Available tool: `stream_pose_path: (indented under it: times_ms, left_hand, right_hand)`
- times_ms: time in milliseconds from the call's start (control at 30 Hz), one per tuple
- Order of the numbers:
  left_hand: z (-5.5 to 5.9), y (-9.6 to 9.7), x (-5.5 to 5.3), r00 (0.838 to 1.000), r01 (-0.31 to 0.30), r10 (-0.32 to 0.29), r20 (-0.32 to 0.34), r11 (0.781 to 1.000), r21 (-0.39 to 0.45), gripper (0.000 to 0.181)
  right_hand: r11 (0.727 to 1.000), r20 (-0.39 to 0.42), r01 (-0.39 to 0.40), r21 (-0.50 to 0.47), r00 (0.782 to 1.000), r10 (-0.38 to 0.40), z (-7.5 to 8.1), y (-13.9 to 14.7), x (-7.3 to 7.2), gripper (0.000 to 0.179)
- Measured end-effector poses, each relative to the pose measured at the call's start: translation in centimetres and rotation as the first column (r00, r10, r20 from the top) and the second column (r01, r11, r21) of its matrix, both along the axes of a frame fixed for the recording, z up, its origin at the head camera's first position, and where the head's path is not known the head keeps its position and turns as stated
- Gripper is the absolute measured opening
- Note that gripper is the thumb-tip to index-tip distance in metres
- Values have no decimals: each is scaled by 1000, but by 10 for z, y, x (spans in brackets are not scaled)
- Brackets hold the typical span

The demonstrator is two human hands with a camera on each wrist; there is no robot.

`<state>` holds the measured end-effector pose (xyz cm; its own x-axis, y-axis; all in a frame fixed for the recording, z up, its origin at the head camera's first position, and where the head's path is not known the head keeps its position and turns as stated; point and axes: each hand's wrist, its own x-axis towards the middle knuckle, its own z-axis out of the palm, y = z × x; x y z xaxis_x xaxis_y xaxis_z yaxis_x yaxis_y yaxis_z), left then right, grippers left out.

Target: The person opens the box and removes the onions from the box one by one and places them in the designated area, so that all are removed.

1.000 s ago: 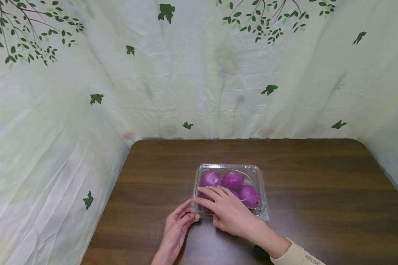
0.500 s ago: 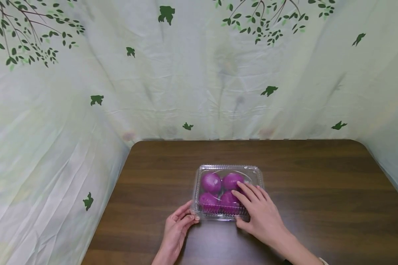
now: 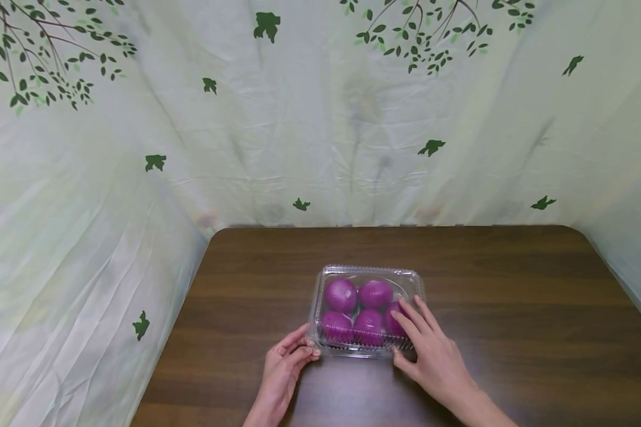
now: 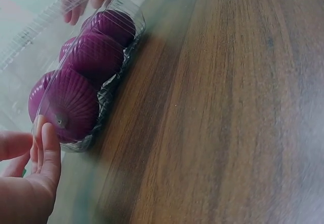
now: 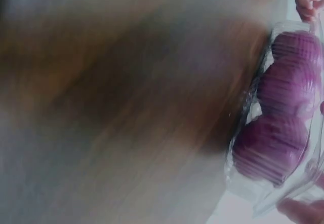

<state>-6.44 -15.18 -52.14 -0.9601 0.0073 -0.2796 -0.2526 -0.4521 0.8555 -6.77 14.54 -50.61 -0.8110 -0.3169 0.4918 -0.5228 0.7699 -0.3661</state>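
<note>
A clear plastic clamshell box (image 3: pixel 363 354) holding several purple onions (image 3: pixel 340 295) stands on the table. Its ribbed lid lies over them; whether the rim is fully fastened I cannot tell. At the front left corner my left hand (image 3: pixel 285 370) pinches the rim between thumb and fingers, as the left wrist view also shows with its fingers (image 4: pixel 48 153). My right hand (image 3: pixel 438 359) is at the front right corner, fingers spread over the lid and thumb at the front edge. In the right wrist view the box (image 5: pixel 243 133) is blurred, and only parts of the right hand show.
The box sits mid-table on a dark brown wooden table (image 3: pixel 513 308) with rounded far corners. A pale cloth curtain (image 3: pixel 320 118) with printed leaves and birds hangs behind and along both sides.
My right hand has moved from the left part of the lid along the front to the right corner, uncovering more onions. My left hand and the box have stayed in place.
</note>
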Motion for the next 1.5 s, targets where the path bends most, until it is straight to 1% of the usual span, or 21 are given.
stream_pose_path:
  times_ms: [167, 333, 500, 600, 667, 767, 867, 900, 967, 1000, 1033, 1067, 1100, 1133, 1200, 1267, 1300, 1333, 1433, 1467, 1500]
  left_hand:
    - [-1, -1, -1, 1000, 5, -5, -13, 1000, 0, 52]
    - [-1, -1, -2, 1000, 9, -9, -27, 1000, -4, 55]
    - [0, -1, -2, 1000, 1, -1, -30, 1000, -6, 55]
    - [1, -1, -2, 999, 7, -7, -37, 1000, -25, 55]
    - [2, 0, -1, 999, 19, -22, -48, 998, -64, 55]
    - [5, 0, 0, 997, 33, -45, -64, 985, -168, 56]
    - [9, 1, 1, 995, 37, -62, -75, 956, -290, 57]
    - [11, 2, 1, 995, 33, -61, -78, 947, -320, 57]
    - [11, 4, 2, 992, 22, -67, -105, 925, -380, 55]
    - [11, 5, 1, 988, 12, -73, -133, 910, -414, 53]
    - [10, 5, 1, 982, -1, -86, -168, 889, -458, 51]
    - [9, 6, 0, 973, -14, -107, -204, 857, -514, 49]
    - [8, 6, -1, 962, -26, -136, -237, 818, -575, 47]
    - [7, 6, -3, 947, -39, -177, -269, 765, -643, 46]
    - [6, 6, -6, 918, -62, -261, -300, 651, -756, 47]
    - [5, 7, -10, 897, -54, -341, -281, 548, -835, 55]
    - [5, 8, -11, 888, -43, -375, -264, 505, -862, 62]
    - [6, 8, -12, 884, -28, -401, -240, 467, -884, 68]
    - [6, 8, -15, 877, 7, -447, -174, 375, -927, 85]
    - [6, 8, -15, 875, 10, -459, -156, 339, -941, 89]
    - [6, 9, -16, 871, 11, -469, -146, 316, -949, 93]
  right_hand:
    - [998, -42, -57, -18, 998, 57, 0, 4, -2, 68]
    - [994, -76, -105, 2, 992, 105, 0, 9, -4, 69]
    - [989, -43, -147, -26, 988, 146, 6, 15, -6, 68]
    - [986, 12, -161, -41, 987, 162, 10, 21, -7, 70]
    - [985, 48, -169, -48, 984, 171, 13, 26, -8, 71]
    - [985, 71, -161, -65, 984, 165, 18, 32, -9, 71]
    - [987, 101, -138, -87, 984, 147, 24, 37, -9, 69]
    - [987, 110, -132, -96, 984, 142, 26, 38, -9, 68]
    - [988, 140, -113, -104, 982, 127, 29, 39, -9, 66]
    - [987, 146, -112, -119, 981, 129, 29, 39, -9, 65]
    - [984, 146, -114, -138, 980, 134, 30, 40, -10, 63]
    - [981, 141, -115, -156, 980, 137, 30, 41, -11, 62]
    - [978, 136, -116, -173, 981, 140, 30, 42, -12, 60]
    - [977, 127, -112, -182, 982, 137, 31, 43, -13, 59]
    - [972, 110, -116, -203, 984, 140, 32, 44, -15, 56]
    - [970, 104, -117, -214, 984, 141, 34, 45, -17, 55]
    - [969, 105, -117, -217, 984, 142, 35, 45, -17, 54]
    - [969, 109, -116, -218, 984, 142, 35, 44, -18, 53]
    - [961, 112, -127, -245, 981, 158, 36, 43, -20, 53]
    - [957, 111, -129, -259, 980, 162, 37, 43, -20, 53]
    - [953, 105, -133, -274, 980, 167, 37, 42, -21, 52]
